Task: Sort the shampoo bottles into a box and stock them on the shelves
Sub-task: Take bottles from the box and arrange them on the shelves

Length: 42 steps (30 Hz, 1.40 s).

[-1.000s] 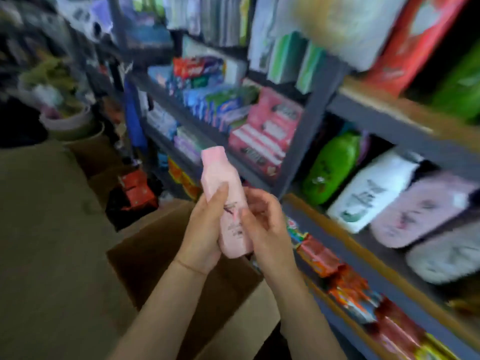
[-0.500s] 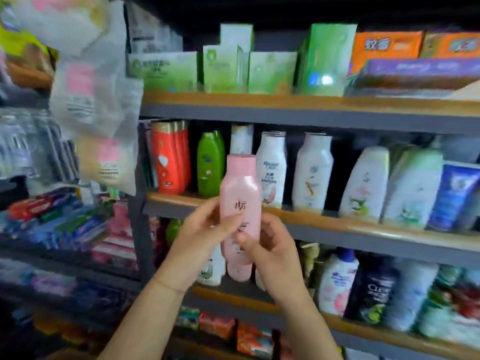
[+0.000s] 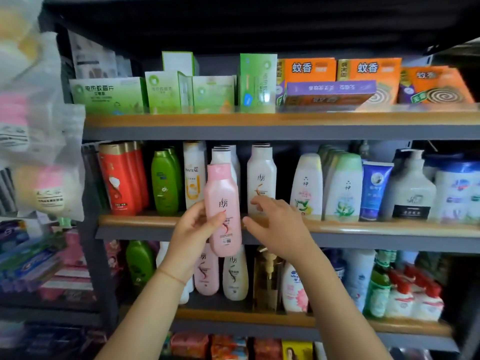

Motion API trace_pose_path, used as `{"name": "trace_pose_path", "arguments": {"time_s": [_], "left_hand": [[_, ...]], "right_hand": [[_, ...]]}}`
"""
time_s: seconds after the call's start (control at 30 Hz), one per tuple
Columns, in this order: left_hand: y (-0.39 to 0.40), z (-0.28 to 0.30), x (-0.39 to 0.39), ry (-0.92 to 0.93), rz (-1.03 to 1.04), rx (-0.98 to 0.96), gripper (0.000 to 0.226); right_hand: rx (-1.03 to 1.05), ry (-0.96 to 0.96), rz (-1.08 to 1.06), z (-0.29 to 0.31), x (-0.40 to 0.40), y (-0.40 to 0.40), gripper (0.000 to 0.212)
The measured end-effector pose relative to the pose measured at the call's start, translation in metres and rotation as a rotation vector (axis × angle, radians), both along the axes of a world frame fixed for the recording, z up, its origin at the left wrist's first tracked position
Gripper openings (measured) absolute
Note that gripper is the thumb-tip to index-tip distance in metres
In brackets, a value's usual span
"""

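I hold a pink shampoo bottle [image 3: 222,209] upright in my left hand [image 3: 193,231], in front of the middle shelf [image 3: 363,227]. My right hand [image 3: 275,227] is off the bottle, fingers spread, reaching toward a white shampoo bottle [image 3: 261,175] standing on that shelf. Behind the pink bottle stands a row of white bottles [image 3: 224,155]. A matching pink bottle [image 3: 206,274] and a cream one [image 3: 235,276] stand on the shelf below. The box is out of view.
The middle shelf also carries red bottles [image 3: 120,178], green bottles [image 3: 165,183], a Pantene bottle [image 3: 193,175] and pump bottles [image 3: 410,188]. Green and orange cartons [image 3: 309,71] fill the top shelf [image 3: 259,120]. Plastic bags [image 3: 39,126] hang at left.
The view swung from the cardboard box up to the shelves. The pink bottle rose to the middle shelf. My right hand let go of it and moved right toward the white bottle.
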<state>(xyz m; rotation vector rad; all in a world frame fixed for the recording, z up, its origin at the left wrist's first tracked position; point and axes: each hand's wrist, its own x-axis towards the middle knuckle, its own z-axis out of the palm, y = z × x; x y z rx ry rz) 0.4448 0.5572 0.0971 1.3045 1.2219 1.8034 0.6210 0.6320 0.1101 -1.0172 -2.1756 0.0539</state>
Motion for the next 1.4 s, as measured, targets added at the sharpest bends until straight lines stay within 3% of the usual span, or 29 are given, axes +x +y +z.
{"name": "trace_pose_path", "arguments": {"time_s": [0.3,0.9,1.17,1.27,1.4], "left_hand": [[0.002,-0.005,-0.005,-0.059,-0.010,0.002,0.034],[0.018,-0.008,-0.006,-0.052,-0.055,0.021,0.032],[0.020,-0.006,-0.009,-0.040,-0.061,0.028,0.044],[0.022,-0.004,-0.009,-0.027,-0.062,0.032,0.046],[0.024,0.007,-0.001,-0.002,-0.097,0.063,0.044]], "right_hand": [[-0.154,-0.182,-0.017,0.013,-0.003,0.013,0.047],[-0.289,-0.157,0.020,0.011,-0.009,0.033,0.051],[-0.347,-0.163,0.032,0.015,-0.011,0.042,0.046],[-0.348,-0.098,0.074,0.014,-0.006,0.041,0.039],[-0.297,0.278,0.234,0.022,0.012,0.025,0.022]]}}
